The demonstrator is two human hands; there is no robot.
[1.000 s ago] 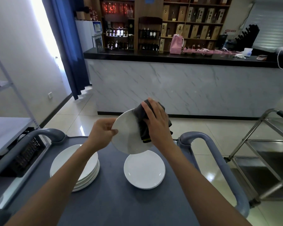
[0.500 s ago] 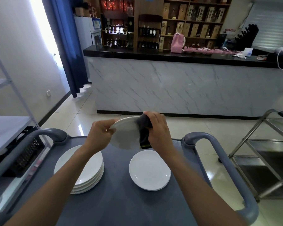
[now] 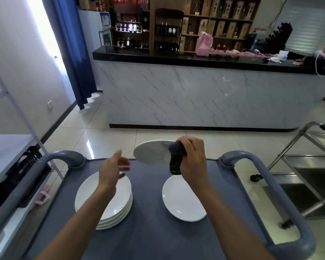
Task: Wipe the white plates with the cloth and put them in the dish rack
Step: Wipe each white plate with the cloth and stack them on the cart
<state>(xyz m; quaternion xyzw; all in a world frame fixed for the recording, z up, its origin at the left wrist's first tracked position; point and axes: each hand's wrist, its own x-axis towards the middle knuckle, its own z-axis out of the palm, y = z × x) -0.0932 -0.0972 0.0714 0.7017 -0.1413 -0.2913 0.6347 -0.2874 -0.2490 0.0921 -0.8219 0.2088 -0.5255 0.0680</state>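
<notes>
Plate (image 3: 153,154) in white is hanging nearly flat in the air above the far edge of the grey cart top (image 3: 148,231), its right rim being pinched through the dark cloth (image 3: 175,158) by the right hand (image 3: 193,158). Left hand (image 3: 112,170) is hovering just left of it, not touching, fingers loosely spread and blurred, over the stack of plates (image 3: 109,205) sitting toward the cart's left edge. Below the right hand, a single plate (image 3: 184,201) is lying toward the right edge.
</notes>
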